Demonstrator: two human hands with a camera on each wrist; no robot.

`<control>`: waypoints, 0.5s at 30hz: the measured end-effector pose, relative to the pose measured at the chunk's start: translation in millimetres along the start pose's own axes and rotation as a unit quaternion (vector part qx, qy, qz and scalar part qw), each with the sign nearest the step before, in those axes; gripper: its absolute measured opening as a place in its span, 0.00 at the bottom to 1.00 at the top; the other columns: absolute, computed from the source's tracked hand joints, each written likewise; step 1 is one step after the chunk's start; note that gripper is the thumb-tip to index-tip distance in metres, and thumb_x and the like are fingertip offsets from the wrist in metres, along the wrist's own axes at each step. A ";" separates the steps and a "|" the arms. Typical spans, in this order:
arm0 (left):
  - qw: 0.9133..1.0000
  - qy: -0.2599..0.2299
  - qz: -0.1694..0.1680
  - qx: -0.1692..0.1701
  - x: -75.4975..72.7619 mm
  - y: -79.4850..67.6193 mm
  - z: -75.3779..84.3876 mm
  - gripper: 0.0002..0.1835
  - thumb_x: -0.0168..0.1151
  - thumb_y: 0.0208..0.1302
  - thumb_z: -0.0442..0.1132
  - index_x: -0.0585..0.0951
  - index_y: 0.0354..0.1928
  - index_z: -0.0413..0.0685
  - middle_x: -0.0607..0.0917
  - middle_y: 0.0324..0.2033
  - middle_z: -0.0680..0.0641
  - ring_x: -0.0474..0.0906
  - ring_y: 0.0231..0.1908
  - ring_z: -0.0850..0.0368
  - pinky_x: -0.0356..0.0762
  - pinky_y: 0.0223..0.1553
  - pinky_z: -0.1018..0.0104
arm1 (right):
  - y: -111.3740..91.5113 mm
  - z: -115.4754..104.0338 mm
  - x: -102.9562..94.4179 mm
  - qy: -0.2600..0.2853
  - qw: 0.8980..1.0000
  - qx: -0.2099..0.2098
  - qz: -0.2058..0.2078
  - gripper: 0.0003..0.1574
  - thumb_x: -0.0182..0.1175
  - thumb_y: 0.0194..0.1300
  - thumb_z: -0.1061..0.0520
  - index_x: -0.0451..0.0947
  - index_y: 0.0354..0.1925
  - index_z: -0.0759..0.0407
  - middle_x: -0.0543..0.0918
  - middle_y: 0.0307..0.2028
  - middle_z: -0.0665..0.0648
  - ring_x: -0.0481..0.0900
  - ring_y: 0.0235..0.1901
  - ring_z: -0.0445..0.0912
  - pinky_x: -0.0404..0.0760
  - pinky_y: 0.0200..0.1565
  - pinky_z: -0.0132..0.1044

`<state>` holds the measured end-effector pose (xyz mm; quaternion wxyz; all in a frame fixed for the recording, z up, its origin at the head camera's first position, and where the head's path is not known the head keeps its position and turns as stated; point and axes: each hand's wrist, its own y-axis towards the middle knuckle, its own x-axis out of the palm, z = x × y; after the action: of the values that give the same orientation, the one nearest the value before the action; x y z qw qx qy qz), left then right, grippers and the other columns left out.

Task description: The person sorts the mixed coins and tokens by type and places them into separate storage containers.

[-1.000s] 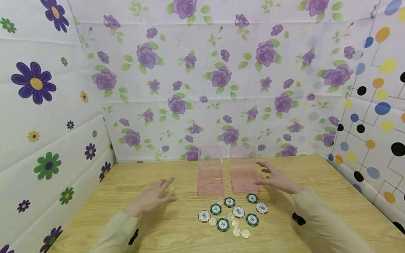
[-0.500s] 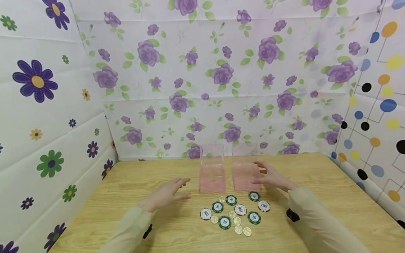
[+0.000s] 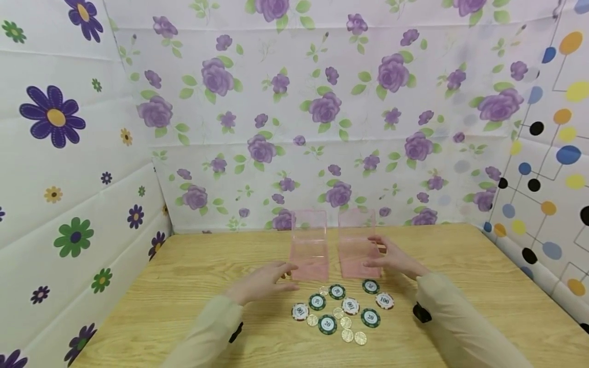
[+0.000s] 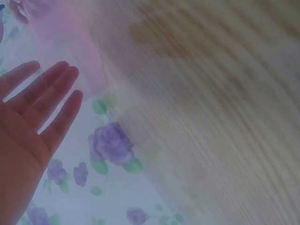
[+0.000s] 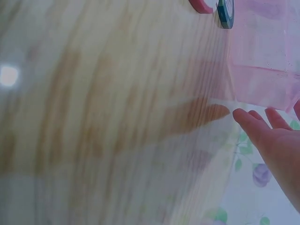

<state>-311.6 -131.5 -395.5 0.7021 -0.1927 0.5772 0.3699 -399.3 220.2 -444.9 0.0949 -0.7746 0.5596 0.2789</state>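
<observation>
Two clear pink plastic boxes with raised lids stand side by side, a left box and a right box. My left hand has its fingertips at the left box's near left side; the left wrist view shows its fingers straight and spread, holding nothing. At the right box's right side is my right hand, thumb and fingers apart; its fingertips are right by the pink wall in the right wrist view. In front of the boxes lie green-edged poker chips, white poker chips and gold coins.
The wooden table meets a rose-patterned cloth wall behind the boxes. A daisy-patterned wall borders the left side, and a dotted wall the right.
My left hand has moved right, from the table's left part up to the left box. My right hand has shifted slightly left, closer against the right box. Chips and coins lie as before.
</observation>
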 end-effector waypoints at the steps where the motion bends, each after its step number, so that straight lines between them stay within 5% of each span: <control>1: 1.000 -0.002 -0.001 0.005 0.6 2.2 1.9 0.27 0.39 0.41 0.60 0.57 0.46 0.61 0.66 0.36 0.55 0.63 0.34 0.62 0.61 0.30 0.66 | 0.9 2.0 0.2 -0.002 1.000 0.006 0.001 0.46 0.59 0.31 0.49 0.48 0.49 0.50 0.53 0.46 0.47 0.53 0.43 0.48 0.58 0.37 0.43; 15: 0.995 -0.010 0.011 0.099 17.3 33.3 18.7 0.19 0.46 0.42 0.53 0.68 0.36 0.52 0.70 0.25 0.56 0.65 0.25 0.67 0.61 0.23 0.78 | -0.7 -3.3 3.8 0.046 0.999 -0.020 -0.004 0.44 0.59 0.32 0.51 0.48 0.48 0.49 0.53 0.47 0.54 0.52 0.44 0.51 0.54 0.39 0.45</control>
<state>-322.7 -91.7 -401.9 0.7195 -0.1124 0.6058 0.3205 -396.7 215.8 -444.3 0.0547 -0.7903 0.5551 0.2536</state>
